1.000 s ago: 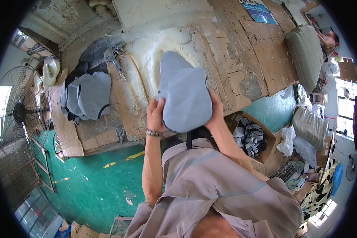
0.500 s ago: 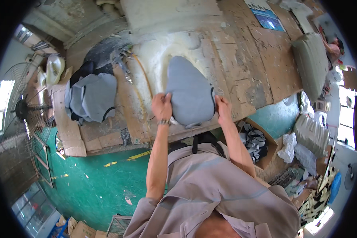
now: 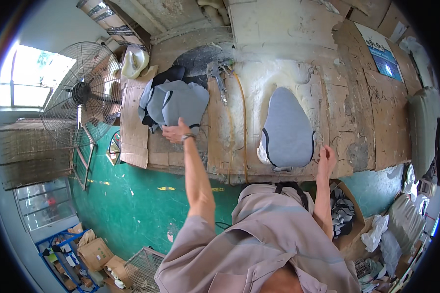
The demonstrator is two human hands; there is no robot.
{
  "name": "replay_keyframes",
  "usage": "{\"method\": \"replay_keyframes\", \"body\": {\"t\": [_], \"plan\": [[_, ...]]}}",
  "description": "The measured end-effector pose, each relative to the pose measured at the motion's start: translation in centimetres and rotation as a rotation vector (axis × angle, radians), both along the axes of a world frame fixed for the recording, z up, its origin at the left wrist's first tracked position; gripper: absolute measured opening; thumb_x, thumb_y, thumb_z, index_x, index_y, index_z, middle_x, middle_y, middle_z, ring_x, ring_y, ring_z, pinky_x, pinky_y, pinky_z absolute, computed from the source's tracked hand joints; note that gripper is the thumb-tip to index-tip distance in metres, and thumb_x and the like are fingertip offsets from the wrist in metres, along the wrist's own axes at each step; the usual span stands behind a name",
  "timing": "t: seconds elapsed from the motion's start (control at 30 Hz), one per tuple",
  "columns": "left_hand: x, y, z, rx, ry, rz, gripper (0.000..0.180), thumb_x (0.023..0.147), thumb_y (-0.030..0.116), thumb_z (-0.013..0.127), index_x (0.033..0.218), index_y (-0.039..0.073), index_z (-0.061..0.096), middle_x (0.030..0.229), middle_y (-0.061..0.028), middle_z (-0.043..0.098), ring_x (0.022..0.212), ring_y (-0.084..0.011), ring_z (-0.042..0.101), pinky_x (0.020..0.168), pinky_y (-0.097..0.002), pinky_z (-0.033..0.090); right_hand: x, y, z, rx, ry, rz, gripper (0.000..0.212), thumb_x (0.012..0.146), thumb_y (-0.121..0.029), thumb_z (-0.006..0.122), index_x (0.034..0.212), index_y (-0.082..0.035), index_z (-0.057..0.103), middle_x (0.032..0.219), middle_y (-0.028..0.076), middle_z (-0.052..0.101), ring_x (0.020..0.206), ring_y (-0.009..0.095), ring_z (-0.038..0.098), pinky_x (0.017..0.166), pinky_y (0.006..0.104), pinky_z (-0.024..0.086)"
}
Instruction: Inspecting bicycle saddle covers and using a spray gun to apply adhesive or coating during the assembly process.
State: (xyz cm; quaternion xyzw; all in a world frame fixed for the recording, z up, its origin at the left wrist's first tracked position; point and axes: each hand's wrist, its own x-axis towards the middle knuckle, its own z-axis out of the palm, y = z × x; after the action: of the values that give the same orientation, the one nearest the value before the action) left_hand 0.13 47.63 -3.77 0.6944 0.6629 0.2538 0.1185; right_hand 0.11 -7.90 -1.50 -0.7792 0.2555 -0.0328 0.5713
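Note:
My left hand (image 3: 177, 131) is at the near edge of a stack of grey fabric pieces (image 3: 186, 100) with black edging. Its fingers are stretched out, and I cannot tell whether they touch the cloth. A grey fabric cover (image 3: 289, 129), rounded and narrower at its far end, lies over a pale pad (image 3: 262, 154) that shows at its lower left. Black trim runs along both sides of the cover. Off its right side hovers my right hand (image 3: 327, 160), fingers loosely bent and apart, holding nothing.
Between stack and cover lie a spray gun (image 3: 219, 84) and an orange hose (image 3: 242, 105) on the cardboard-covered table (image 3: 347, 107). A cream moulded piece (image 3: 135, 62) and a large fan (image 3: 80, 93) stand left. A box of fabric scraps (image 3: 344, 210) is below the table's right edge.
Both hands have let go of the grey cover. My left hand has moved left to the fabric stack; my right has drawn off to the right. The view has shifted left.

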Motion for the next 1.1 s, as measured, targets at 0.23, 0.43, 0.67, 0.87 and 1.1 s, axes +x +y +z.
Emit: {"method": "replay_keyframes", "body": {"t": [0.23, 0.43, 0.67, 0.87, 1.1], "plan": [[0.3, 0.4, 1.8, -0.791, -0.992, -0.238, 0.038, 0.081, 0.010, 0.072, 0.116, -0.003, 0.065, 0.103, -0.0119, 0.069, 0.096, -0.0288, 0.067, 0.084, -0.0435, 0.057, -2.5, 8.6, 11.6, 0.343, 0.140, 0.439, 0.021, 0.102, -0.022, 0.065, 0.108, -0.003, 0.070, 0.089, 0.002, 0.069, 0.076, 0.009, 0.062, 0.066, 0.0251, 0.051], [2.2, -16.2, 8.6, -1.259, -1.605, -0.306, 0.042, 0.084, -0.003, 0.059, 0.126, 0.002, 0.055, 0.115, -0.0136, 0.063, 0.105, -0.0314, 0.065, 0.090, -0.0506, 0.058, 2.9, 21.2, 10.7, 0.935, 0.355, 0.646, 0.040, 0.101, -0.039, 0.067, 0.119, -0.004, 0.068, 0.110, 0.005, 0.072, 0.098, 0.013, 0.067, 0.085, 0.0299, 0.054], [2.0, -22.7, 12.5, -1.460, -1.885, -0.457, 0.051, 0.100, 0.029, 0.060, 0.143, 0.003, 0.050, 0.137, -0.0143, 0.061, 0.122, -0.0314, 0.061, 0.105, -0.0490, 0.050, 5.9, 19.1, 14.0, 0.980, -0.023, 0.355, 0.028, 0.092, -0.017, 0.079, 0.113, -0.002, 0.068, 0.110, 0.007, 0.072, 0.094, 0.017, 0.069, 0.085, 0.0338, 0.056], [-1.6, -21.5, 7.7, -1.813, -1.697, -0.675, 0.074, 0.103, 0.060, 0.050, 0.148, 0.001, 0.047, 0.147, -0.0142, 0.057, 0.135, -0.0296, 0.055, 0.115, -0.0495, 0.042, 5.1, 8.5, 13.7, 0.809, 0.224, 0.514, 0.034, 0.095, -0.021, 0.075, 0.119, 0.001, 0.067, 0.112, 0.007, 0.072, 0.095, 0.017, 0.068, 0.084, 0.0336, 0.056], [-11.9, -26.7, 2.7, -1.925, -1.200, -0.651, 0.026, 0.104, 0.013, 0.059, 0.128, 0.003, 0.061, 0.125, -0.0060, 0.070, 0.116, -0.0189, 0.067, 0.101, -0.0398, 0.055, -1.7, -0.7, 6.0, 0.572, 0.315, 0.228, 0.032, 0.093, -0.029, 0.079, 0.106, -0.001, 0.069, 0.099, 0.002, 0.070, 0.087, 0.011, 0.062, 0.079, 0.0282, 0.050]]}}
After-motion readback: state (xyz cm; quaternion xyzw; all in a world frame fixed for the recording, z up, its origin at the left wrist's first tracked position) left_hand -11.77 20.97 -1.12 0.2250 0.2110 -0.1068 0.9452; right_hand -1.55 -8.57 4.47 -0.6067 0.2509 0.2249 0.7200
